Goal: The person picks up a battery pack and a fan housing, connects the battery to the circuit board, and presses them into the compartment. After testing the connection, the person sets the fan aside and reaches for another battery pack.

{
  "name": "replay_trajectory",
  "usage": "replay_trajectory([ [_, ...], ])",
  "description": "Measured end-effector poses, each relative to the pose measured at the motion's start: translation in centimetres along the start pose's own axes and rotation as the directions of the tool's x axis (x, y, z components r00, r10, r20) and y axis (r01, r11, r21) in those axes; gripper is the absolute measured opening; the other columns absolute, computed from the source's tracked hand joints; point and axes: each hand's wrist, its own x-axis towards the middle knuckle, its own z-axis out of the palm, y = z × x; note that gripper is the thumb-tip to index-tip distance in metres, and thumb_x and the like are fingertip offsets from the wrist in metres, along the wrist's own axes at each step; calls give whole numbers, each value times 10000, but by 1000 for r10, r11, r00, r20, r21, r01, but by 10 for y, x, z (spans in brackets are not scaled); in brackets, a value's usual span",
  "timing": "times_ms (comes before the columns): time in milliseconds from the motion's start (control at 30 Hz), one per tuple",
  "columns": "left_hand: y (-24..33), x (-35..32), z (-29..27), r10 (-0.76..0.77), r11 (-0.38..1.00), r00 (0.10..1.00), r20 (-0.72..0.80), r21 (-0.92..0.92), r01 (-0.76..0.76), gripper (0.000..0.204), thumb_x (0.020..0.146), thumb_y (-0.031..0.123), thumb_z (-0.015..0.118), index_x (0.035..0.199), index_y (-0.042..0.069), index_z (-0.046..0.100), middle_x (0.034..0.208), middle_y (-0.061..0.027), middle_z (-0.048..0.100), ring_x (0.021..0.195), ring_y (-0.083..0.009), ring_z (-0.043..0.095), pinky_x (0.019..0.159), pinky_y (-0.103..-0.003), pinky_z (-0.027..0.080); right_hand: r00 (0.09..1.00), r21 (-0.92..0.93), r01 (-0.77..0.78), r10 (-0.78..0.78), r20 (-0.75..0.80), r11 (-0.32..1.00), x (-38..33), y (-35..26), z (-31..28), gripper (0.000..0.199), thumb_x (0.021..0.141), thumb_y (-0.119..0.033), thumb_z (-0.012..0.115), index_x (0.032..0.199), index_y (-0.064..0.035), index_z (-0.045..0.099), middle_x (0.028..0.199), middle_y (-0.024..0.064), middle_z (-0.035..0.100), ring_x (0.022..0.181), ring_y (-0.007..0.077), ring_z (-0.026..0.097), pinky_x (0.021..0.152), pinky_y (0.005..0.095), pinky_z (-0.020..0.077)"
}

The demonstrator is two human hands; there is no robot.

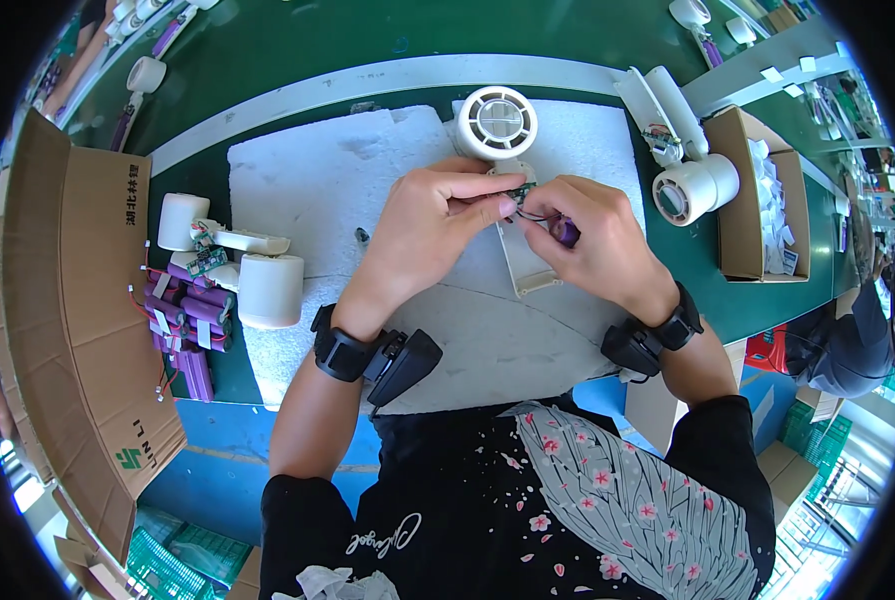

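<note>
A white device with a round grille head, like a handheld fan (pixel 497 122), lies in front of me with its handle shell (pixel 519 262) open toward me. My left hand (pixel 422 225) is closed over the upper handle, thumb and fingers pinching a small green circuit board (pixel 515 190). Dark thin wires run from the board toward my right hand (pixel 599 235). That hand is closed too, its fingers curled round a purple cylindrical battery (pixel 564 232) whose end shows. The fingertips hide part of the board and the wire ends.
White foam sheets (pixel 317 170) cover the green table. At left lie purple batteries (pixel 192 310) and fan parts (pixel 270 290), beside a tall cardboard box (pixel 97 270). At right are another opened fan (pixel 697 188) and a carton (pixel 759 195) of white pieces. Another person (pixel 852 340) is at far right.
</note>
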Motion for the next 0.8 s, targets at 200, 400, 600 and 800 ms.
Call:
replay_trajectory([
  [200, 4, 1, -2, -17, 999, 999, 51, 33, 15, 273, 899, 79, 653, 1155, -14, 659, 1070, -96, 647, 942, -143, 625, 833, -263, 506, 995, -94, 70, -76, -59, 993, 0, 2, -2, 121, 730, -8, 741, 823, -12, 665, 697, 66, 588, 588, 161, 570, 516, 271, 449],
  [400, 7, 0, -2, -69, 997, 997, 46, 18, 69, 281, 907, 119, 656, 1156, -12, 661, 1055, -89, 655, 922, -137, 626, 815, -261, 503, 944, -154, 225, -254, -210, 962, 3, 5, -5, 135, 717, 14, 748, 838, -16, 696, 699, 65, 596, 595, 169, 558, 513, 277, 445],
  [600, 7, 1, 0, -50, 999, 999, 4, 12, 49, 261, 911, 168, 655, 1103, -6, 685, 1016, -114, 679, 875, -157, 663, 771, -262, 510, 948, -183, 234, -265, -174, 955, 3, 8, -2, 137, 717, 11, 752, 841, -20, 701, 720, 62, 611, 600, 175, 558, 519, 274, 442],
  [800, 6, 1, -3, -39, 999, 998, 48, 25, 38, 236, 920, 124, 626, 1117, 7, 683, 1029, -114, 667, 897, -155, 651, 776, -265, 503, 995, 15, -3, 5, -103, 1000, 0, -1, 0, 91, 763, -7, 726, 847, -3, 693, 716, 63, 613, 565, 141, 540, 520, 256, 433],
])
